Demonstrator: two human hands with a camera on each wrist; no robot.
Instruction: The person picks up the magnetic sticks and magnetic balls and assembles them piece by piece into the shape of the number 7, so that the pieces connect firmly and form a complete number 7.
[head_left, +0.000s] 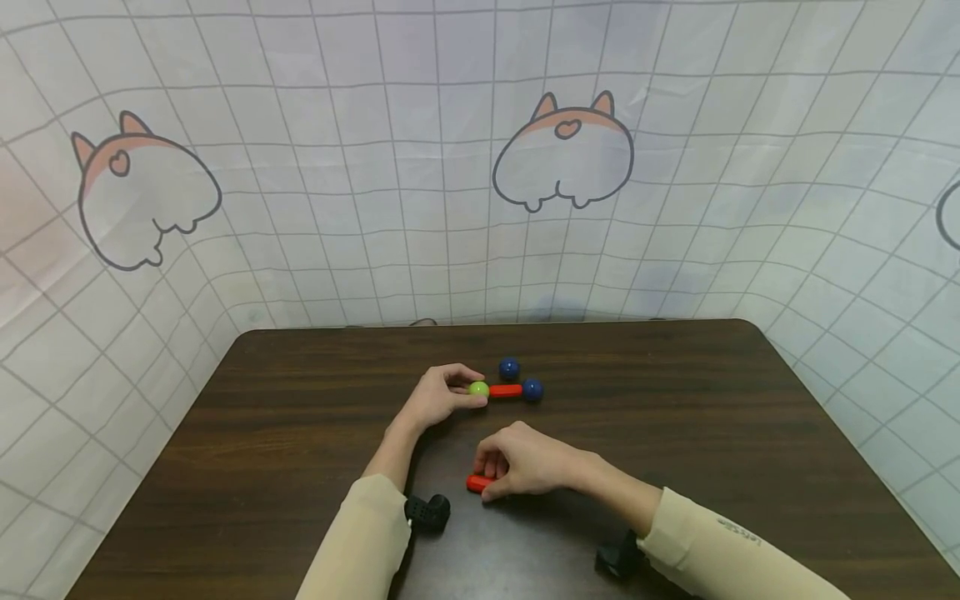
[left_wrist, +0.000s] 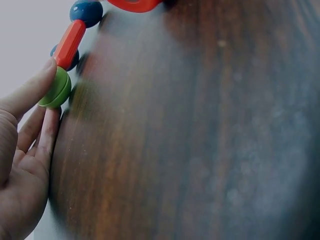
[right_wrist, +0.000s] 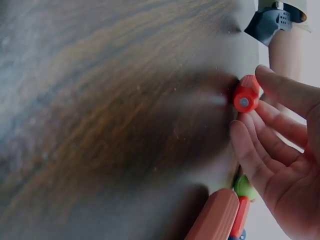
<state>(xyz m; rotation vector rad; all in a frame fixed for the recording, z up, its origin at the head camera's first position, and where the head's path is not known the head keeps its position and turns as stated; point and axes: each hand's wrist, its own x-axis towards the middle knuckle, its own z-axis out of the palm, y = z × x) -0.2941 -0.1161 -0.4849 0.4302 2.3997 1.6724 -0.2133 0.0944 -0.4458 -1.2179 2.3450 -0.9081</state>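
Note:
On the dark tabletop my left hand (head_left: 438, 393) holds a green ball (head_left: 478, 388) between thumb and fingers. A red rod (head_left: 506, 390) joins that ball to a blue ball (head_left: 532, 390), making a short row. Just behind the row lies a second blue ball (head_left: 509, 369). Nearer to me, my right hand (head_left: 528, 461) pinches another red rod (head_left: 478, 483) at the table surface. In the right wrist view this ribbed rod (right_wrist: 246, 94) shows a small silvery disc on its end, with thumb and fingers around it.
A large reddish ribbed piece (right_wrist: 215, 215) fills the bottom of the right wrist view, close to the camera. Each wrist carries a black camera, such as the left one (head_left: 428, 512). A white grid-patterned curtain (head_left: 360, 208) hangs behind the table (head_left: 720, 375).

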